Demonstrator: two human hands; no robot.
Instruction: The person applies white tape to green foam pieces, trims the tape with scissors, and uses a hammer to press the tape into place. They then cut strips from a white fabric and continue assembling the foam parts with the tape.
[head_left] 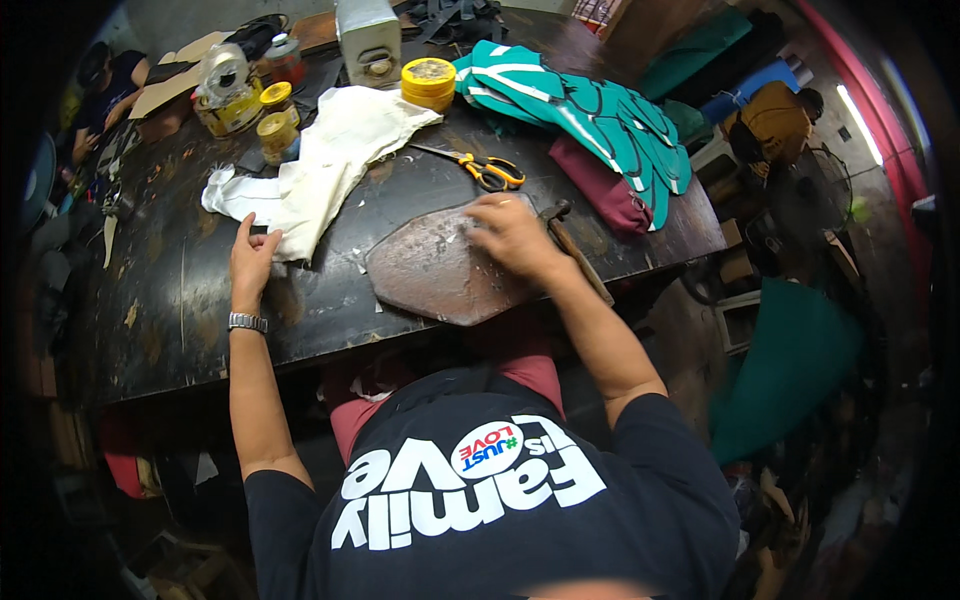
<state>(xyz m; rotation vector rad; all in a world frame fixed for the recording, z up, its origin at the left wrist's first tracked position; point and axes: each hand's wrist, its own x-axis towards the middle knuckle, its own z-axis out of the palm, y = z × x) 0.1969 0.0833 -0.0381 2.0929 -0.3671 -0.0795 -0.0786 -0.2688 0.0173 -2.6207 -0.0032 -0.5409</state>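
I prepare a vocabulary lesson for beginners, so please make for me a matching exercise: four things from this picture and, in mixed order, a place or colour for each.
Column 1
1. scissors
2. hammer
3. left hand
4. right hand

Column 2
A. over the brown slab
B. yellow and black handles
C. at the near edge of the white cloth
D. lying to the slab's right

Pairs: 1-B, 2-D, 3-C, 4-A

Stretches the left arm [262, 400] forward, left of the brown hexagonal slab [425, 265], wrist [247, 302] nearly straight; spreads the left hand [252, 262], thumb apart on the side toward the slab. Slants the bent right arm [597, 325] in from the slab's near right corner; curls the right hand [512, 240], slightly blurred, above its right part.
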